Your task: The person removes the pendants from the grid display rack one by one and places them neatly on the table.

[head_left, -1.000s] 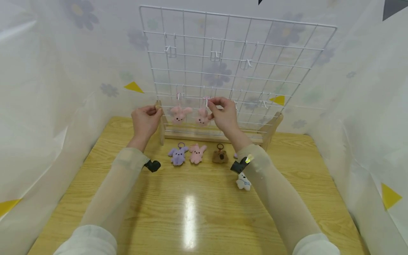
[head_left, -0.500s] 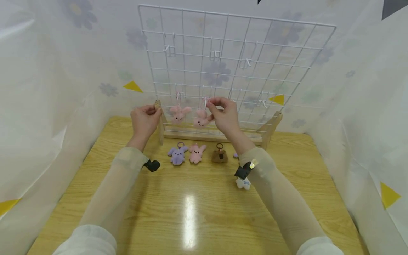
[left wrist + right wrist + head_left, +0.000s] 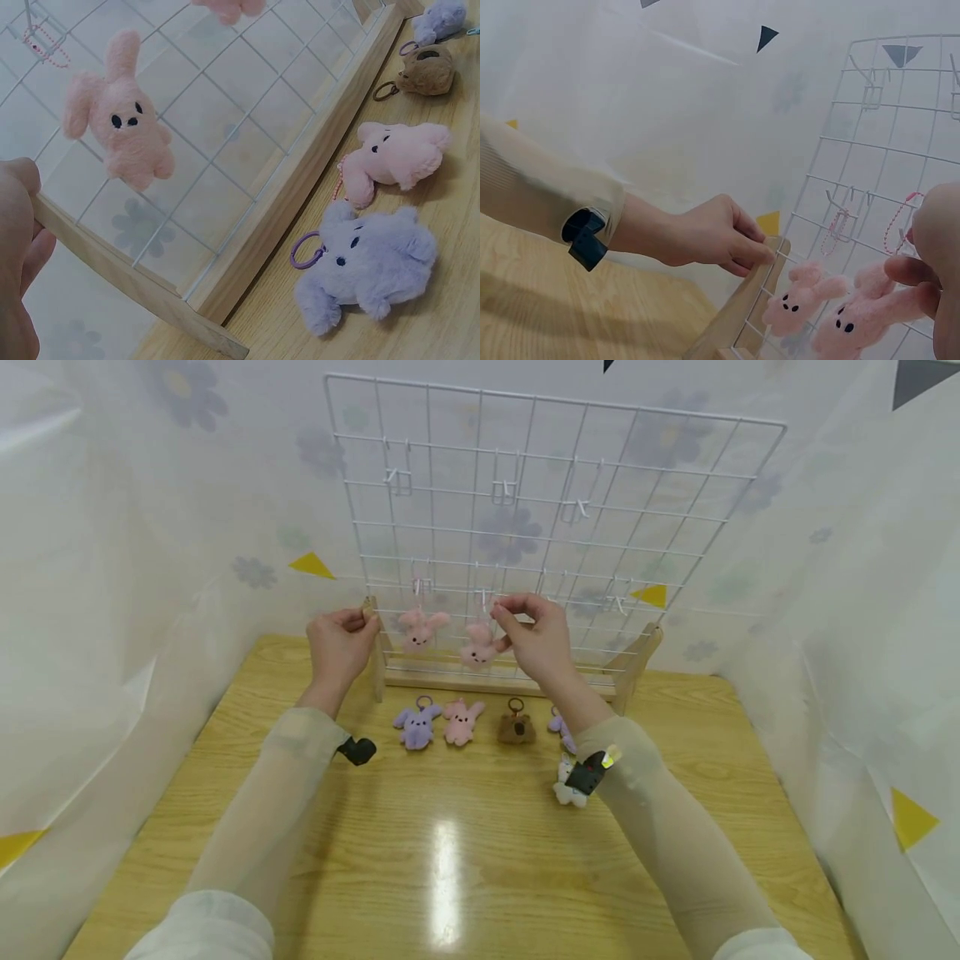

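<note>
My left hand grips the top of the left upright of the wooden stand that carries a white wire grid. My right hand pinches a pink bunny keychain near its pink bead chain, in front of a lower hook. One bunny ear lies against the fingers. In the right wrist view the chain loop shows just left of the fingertips. A second pink bunny keychain hangs by its bead chain from the hook to the left, between my hands.
In front of the stand lie a purple bunny keychain, a pink bunny keychain and a brown bear keychain. Another purple one and a white plush lie partly behind my right arm. Several hooks hang on the grid.
My right hand has shifted slightly right and down, and the bunny moves with it. My left hand stays on the stand.
</note>
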### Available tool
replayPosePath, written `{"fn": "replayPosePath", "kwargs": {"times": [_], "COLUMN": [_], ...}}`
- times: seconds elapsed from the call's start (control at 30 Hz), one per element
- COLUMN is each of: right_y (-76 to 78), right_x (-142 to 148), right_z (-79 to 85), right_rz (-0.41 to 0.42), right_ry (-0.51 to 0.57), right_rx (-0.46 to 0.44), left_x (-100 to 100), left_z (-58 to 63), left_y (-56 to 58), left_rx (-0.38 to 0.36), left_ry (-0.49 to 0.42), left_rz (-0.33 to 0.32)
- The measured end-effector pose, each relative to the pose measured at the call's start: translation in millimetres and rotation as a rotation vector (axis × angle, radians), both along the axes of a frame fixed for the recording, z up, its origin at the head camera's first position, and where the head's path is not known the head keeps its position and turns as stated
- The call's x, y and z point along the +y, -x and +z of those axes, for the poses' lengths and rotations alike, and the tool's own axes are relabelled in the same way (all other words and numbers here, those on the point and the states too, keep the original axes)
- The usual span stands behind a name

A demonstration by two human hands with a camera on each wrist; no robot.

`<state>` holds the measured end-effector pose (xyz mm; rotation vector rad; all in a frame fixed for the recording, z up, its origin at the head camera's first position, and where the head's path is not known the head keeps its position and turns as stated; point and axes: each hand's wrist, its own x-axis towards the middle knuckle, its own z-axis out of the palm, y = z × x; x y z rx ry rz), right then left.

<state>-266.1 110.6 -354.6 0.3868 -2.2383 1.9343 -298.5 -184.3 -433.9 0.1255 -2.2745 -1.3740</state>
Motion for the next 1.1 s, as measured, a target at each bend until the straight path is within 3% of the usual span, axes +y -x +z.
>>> {"fn": "replayPosePath", "kwargs": {"times": [0.3, 1.1], "right_y": [-10.0, -53.6], "right_x": [9, 41], "right_z": [2.2, 1.8], "right_rz": [0.047, 0.106], "right_ry": [-0.005, -0.059], "right_rx": [0.049, 0.059], "left_x": [0, 1], "left_z": [0.8, -0.1], "left_y": [-0.4, -0.2], "left_rx": [0.005, 0.016], "left_ry": [0.001, 0.003], "left_rz": [0.004, -0.002]}}
